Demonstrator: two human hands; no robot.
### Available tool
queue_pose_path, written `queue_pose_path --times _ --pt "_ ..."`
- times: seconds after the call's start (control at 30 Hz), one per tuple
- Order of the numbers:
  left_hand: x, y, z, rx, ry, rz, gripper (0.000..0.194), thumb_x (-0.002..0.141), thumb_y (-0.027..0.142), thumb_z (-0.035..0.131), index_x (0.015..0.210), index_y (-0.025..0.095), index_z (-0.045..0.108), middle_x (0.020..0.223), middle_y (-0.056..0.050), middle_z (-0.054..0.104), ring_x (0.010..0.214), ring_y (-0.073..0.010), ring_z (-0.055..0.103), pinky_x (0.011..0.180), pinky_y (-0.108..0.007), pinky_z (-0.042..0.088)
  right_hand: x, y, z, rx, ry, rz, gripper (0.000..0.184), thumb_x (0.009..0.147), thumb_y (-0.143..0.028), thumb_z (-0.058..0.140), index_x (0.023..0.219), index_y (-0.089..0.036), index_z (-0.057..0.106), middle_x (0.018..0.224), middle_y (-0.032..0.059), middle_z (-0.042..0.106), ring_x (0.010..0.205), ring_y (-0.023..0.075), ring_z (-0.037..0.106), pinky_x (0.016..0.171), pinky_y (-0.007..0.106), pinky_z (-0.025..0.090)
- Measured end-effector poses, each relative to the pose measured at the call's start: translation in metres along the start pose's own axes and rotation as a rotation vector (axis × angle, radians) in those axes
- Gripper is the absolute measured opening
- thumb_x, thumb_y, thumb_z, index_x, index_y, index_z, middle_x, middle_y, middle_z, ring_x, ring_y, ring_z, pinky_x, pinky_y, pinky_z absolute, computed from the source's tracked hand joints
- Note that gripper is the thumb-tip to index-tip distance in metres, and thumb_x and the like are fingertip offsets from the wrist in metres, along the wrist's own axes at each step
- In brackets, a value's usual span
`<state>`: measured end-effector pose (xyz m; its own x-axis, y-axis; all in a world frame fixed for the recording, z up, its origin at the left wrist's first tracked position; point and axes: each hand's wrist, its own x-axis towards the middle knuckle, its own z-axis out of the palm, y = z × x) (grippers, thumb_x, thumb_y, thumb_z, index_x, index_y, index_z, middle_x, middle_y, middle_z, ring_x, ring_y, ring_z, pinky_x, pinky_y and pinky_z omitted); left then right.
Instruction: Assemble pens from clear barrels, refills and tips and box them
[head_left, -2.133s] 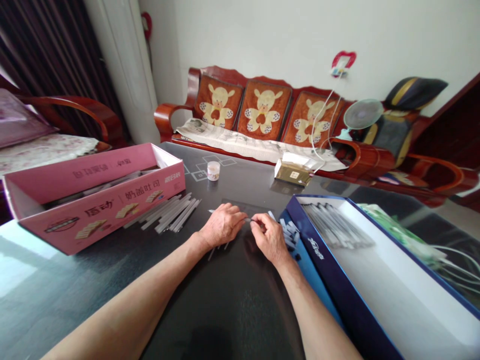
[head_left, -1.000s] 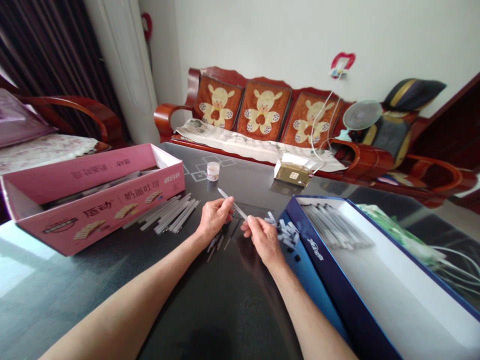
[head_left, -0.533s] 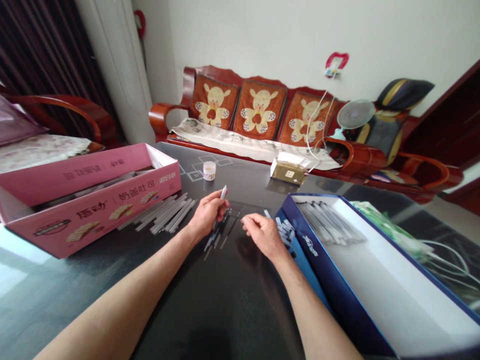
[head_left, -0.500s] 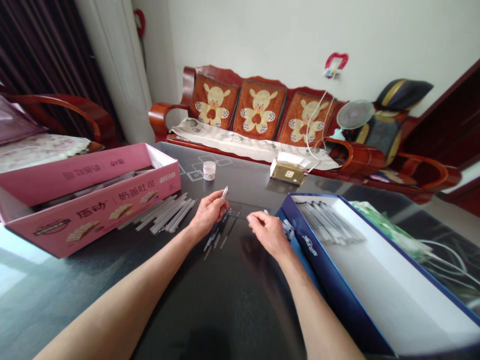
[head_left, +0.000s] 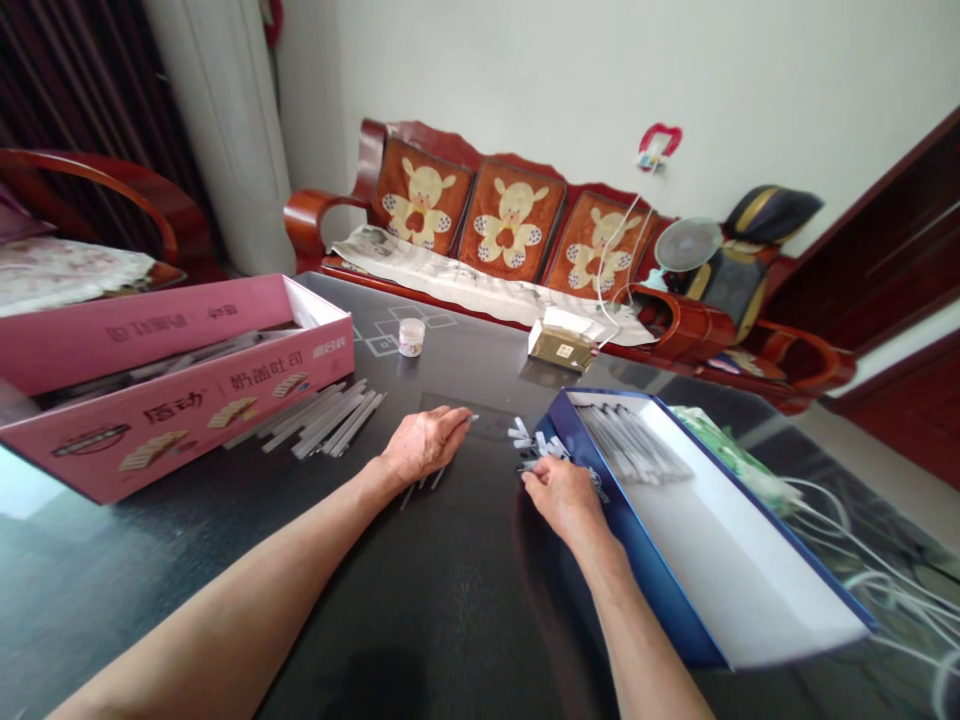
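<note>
My left hand (head_left: 424, 442) lies palm down on the dark table (head_left: 450, 600), over a few thin dark rods (head_left: 420, 486) whose ends stick out below it. A light tip shows past its fingertips. My right hand (head_left: 564, 495) rests with curled fingers on a heap of small pale caps (head_left: 529, 441), right beside the blue box (head_left: 675, 560). I cannot make out what its fingers pinch. Grey pen tubes (head_left: 628, 447) lie inside the blue box at its far end.
A pink carton (head_left: 172, 390) stands at the left, with a row of pale tubes (head_left: 322, 418) beside it. Farther back on the table are a small white jar (head_left: 410, 336) and a tan box (head_left: 559, 346). Behind the table runs a wooden sofa (head_left: 510, 215); white cables (head_left: 862, 540) trail at the right.
My left hand has come down from holding a tube upright to lying flat on the table. My right hand moved right onto the caps by the blue box. The view swung right.
</note>
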<state>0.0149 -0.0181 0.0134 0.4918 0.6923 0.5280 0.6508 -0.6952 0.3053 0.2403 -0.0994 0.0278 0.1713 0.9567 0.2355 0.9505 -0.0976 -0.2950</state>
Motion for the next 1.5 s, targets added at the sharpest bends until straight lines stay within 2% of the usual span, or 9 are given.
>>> queue_pose_path --times 0.2,0.37,0.6,0.73,0.9,1.13,1.27,1.37,1.5 --pt "0.0 0.002 0.0 0.004 0.002 0.029 0.031 0.096 0.033 0.039 0.117 0.022 0.058 0.092 -0.004 0.068 0.079 -0.0145 0.066 0.066 -0.021 0.049 -0.003 -0.002 -0.003 0.08 0.056 -0.069 0.015 0.07 -0.023 0.062 0.056 -0.023 0.06 0.048 -0.0004 0.058 0.046 0.0153 0.053 0.049 0.027 0.034" --pt "-0.001 0.002 0.0 -0.034 0.02 0.052 0.03 0.095 0.032 0.039 0.114 0.02 0.059 0.088 -0.004 0.066 0.076 -0.0137 0.065 0.065 -0.021 0.049 0.01 -0.027 -0.002 0.643 0.024 -0.003 0.016 0.071 -0.035 0.063 0.067 -0.019 0.061 0.057 -0.0015 0.062 0.051 0.0137 0.058 0.051 0.025 0.044" --pt "-0.001 0.002 -0.001 -0.046 0.007 0.057 0.028 0.095 0.029 0.039 0.112 0.019 0.059 0.087 -0.004 0.065 0.076 -0.0138 0.064 0.065 -0.021 0.049 0.024 -0.064 0.039 1.413 -0.021 0.246 0.032 0.066 -0.035 0.073 0.092 -0.017 0.065 0.079 0.0011 0.069 0.067 0.0122 0.065 0.06 0.024 0.054" --pt "0.0 0.004 -0.003 -0.057 -0.011 0.047 0.027 0.094 0.028 0.04 0.111 0.019 0.059 0.087 -0.003 0.065 0.076 -0.0142 0.064 0.065 -0.022 0.049 0.019 -0.065 0.051 1.647 -0.027 0.32 0.03 0.066 -0.032 0.075 0.09 -0.019 0.063 0.087 0.0033 0.071 0.074 0.0134 0.067 0.062 0.024 0.055" --pt "0.0 0.006 -0.003 -0.051 -0.045 0.059 0.028 0.094 0.028 0.04 0.112 0.02 0.059 0.086 -0.004 0.065 0.076 -0.0138 0.064 0.065 -0.021 0.049 0.021 -0.061 0.051 1.715 -0.048 0.311 0.03 0.066 -0.031 0.076 0.09 -0.02 0.062 0.085 0.0015 0.071 0.075 0.0138 0.067 0.062 0.025 0.055" --pt "0.0 0.005 -0.001 -0.045 -0.03 0.054 0.028 0.094 0.029 0.04 0.112 0.02 0.059 0.088 -0.004 0.066 0.077 -0.0147 0.065 0.066 -0.022 0.049 0.024 -0.062 0.054 1.561 -0.007 0.283 0.027 0.07 -0.035 0.068 0.091 -0.021 0.061 0.081 0.0011 0.068 0.07 0.0137 0.065 0.06 0.025 0.053" --pt "0.0 0.001 0.001 -0.049 0.067 0.004 0.027 0.095 0.029 0.041 0.112 0.019 0.059 0.089 -0.005 0.067 0.08 -0.0152 0.065 0.07 -0.023 0.05 0.02 -0.059 0.04 0.918 0.105 0.012 0.013 0.077 -0.027 0.056 0.085 -0.019 0.063 0.079 0.0033 0.067 0.073 0.0169 0.064 0.067 0.03 0.052" --pt "-0.001 0.001 0.002 -0.058 0.099 0.005 0.026 0.095 0.03 0.042 0.111 0.019 0.06 0.089 -0.005 0.067 0.079 -0.0146 0.065 0.071 -0.023 0.05 0.015 -0.053 0.023 0.378 0.148 -0.207 0.017 0.075 -0.014 0.051 0.081 -0.019 0.067 0.08 0.0064 0.065 0.075 0.0184 0.061 0.075 0.033 0.048" --pt "-0.001 0.001 0.002 -0.057 0.099 0.018 0.026 0.095 0.03 0.041 0.11 0.02 0.06 0.089 -0.004 0.067 0.078 -0.0137 0.065 0.071 -0.022 0.05 0.0 -0.038 0.007 0.03 0.07 -0.234 0.021 0.076 -0.009 0.051 0.079 -0.019 0.069 0.08 0.0092 0.064 0.075 0.0204 0.061 0.07 0.032 0.046"
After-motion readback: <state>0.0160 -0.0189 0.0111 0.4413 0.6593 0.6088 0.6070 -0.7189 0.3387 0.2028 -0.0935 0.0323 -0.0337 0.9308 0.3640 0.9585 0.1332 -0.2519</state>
